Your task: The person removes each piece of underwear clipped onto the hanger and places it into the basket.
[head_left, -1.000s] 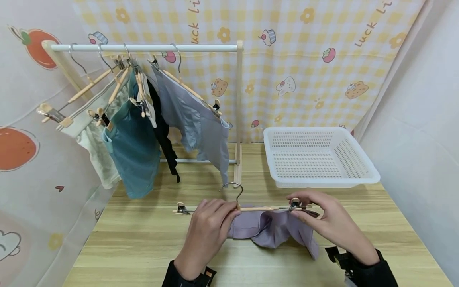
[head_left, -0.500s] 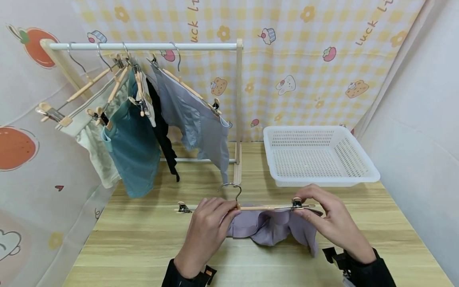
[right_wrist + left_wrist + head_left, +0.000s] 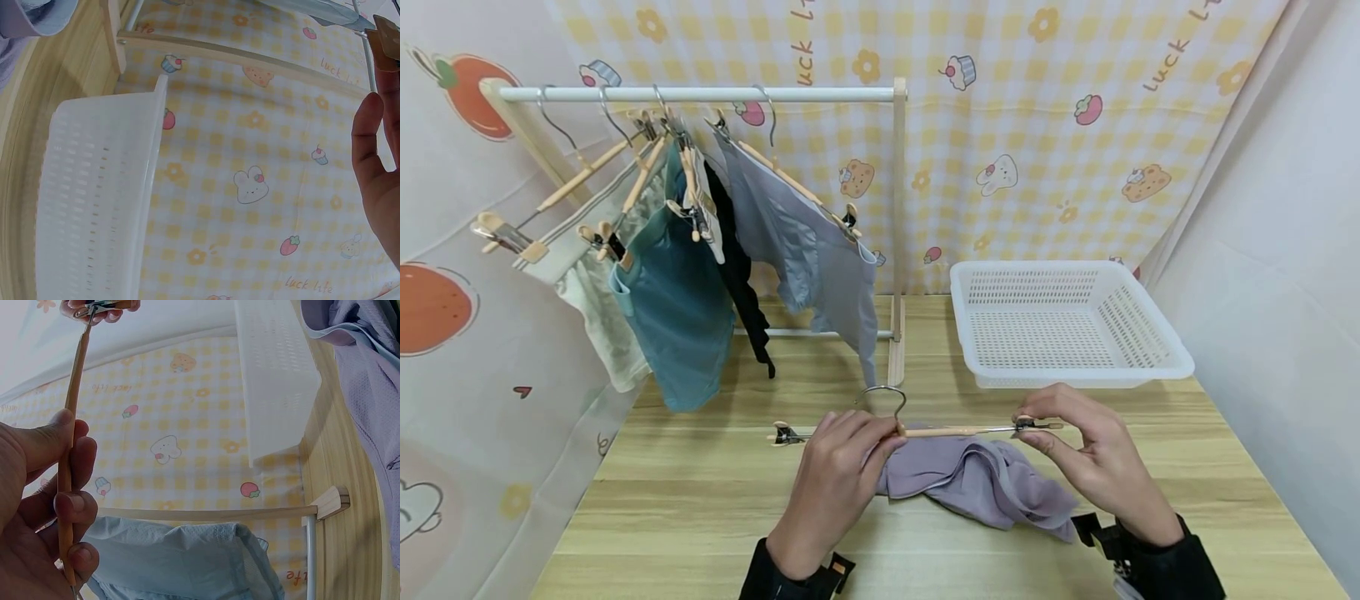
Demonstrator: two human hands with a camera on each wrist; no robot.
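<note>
My left hand grips the wooden bar of a clip hanger near its metal hook; in the left wrist view the fingers wrap round the bar. At the bar's right end, my right hand pinches a metal clip with wooden ends between thumb and fingers. The left-end clip stands free of any hand or cloth. Below the bar a crumpled lilac garment lies on the table, apart from the right clip. My left hand hides its left part.
At the back left a rack carries several clipped garments, among them teal shorts and a grey-blue pair. A white perforated basket stands at the back right of the wooden table.
The lilac garment's right side has come away from the right clip and dropped, spreading to the right on the table. My right hand keeps hold of the clip; my left hand hardly moves.
</note>
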